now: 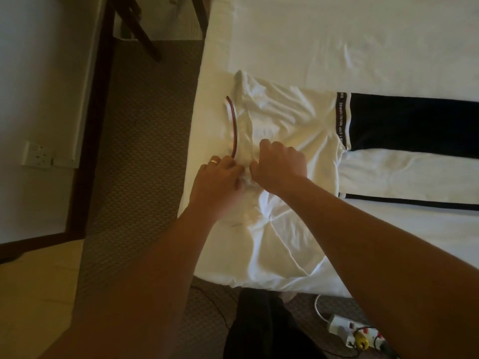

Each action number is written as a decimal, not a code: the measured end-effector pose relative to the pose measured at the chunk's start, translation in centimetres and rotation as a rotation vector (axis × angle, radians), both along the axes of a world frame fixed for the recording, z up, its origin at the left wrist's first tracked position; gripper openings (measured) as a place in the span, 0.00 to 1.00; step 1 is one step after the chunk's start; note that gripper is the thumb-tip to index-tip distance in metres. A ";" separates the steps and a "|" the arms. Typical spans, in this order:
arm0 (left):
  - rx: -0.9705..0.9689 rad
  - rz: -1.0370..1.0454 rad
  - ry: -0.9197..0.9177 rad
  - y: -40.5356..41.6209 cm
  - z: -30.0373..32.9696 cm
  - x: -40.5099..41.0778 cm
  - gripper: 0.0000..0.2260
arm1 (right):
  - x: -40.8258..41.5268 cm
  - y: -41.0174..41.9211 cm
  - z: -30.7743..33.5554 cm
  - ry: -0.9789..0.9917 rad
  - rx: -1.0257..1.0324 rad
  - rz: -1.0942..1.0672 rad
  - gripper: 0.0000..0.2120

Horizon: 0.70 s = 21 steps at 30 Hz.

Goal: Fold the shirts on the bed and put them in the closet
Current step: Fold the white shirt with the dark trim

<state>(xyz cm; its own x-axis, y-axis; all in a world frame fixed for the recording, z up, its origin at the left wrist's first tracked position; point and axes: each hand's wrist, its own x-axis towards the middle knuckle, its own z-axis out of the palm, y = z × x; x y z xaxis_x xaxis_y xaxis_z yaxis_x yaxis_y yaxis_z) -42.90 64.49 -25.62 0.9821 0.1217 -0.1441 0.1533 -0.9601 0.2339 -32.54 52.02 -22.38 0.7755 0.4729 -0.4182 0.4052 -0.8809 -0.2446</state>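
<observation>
Two hands, left hand (219, 177) and right hand (278, 161), both pinching the white shirt (290, 117) beneath

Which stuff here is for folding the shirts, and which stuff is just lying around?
For the job:
white shirt, pinched by both hands
left hand
right hand
dark blue shirt
bed

Just lying about:
power strip on the floor
wall socket
chair legs

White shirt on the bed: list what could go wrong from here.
1. The white shirt lies crumpled near the bed's edge; it could slip onto the carpet.
2. Both the left hand and right hand bunch the cloth, so creases may get folded in.
3. Its hem overlaps the dark garment, which could get dragged along.
</observation>
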 end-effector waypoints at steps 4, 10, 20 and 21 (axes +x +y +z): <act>-0.094 0.061 0.097 0.9 0.9 1.6 0.07 | 0.0 -0.4 0.5 -0.035 0.046 0.120 0.04; -0.283 0.247 0.481 1.9 4.0 8.4 0.11 | 2.5 -1.5 0.5 0.208 0.051 0.128 0.16; -0.430 0.710 0.238 2.5 3.0 16.0 0.18 | 10.2 -2.8 -1.4 0.151 0.239 -0.316 0.09; -0.481 0.746 0.235 2.3 2.7 16.1 0.17 | 10.4 -2.7 -1.5 0.205 0.214 -0.304 0.09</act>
<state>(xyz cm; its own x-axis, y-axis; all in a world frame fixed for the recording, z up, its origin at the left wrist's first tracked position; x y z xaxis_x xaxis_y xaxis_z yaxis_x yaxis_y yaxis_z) -26.85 66.79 -22.88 0.6117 0.5873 -0.5299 0.7886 -0.4000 0.4670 -22.15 49.29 -23.90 0.8042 0.3283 -0.4954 0.0590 -0.8736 -0.4831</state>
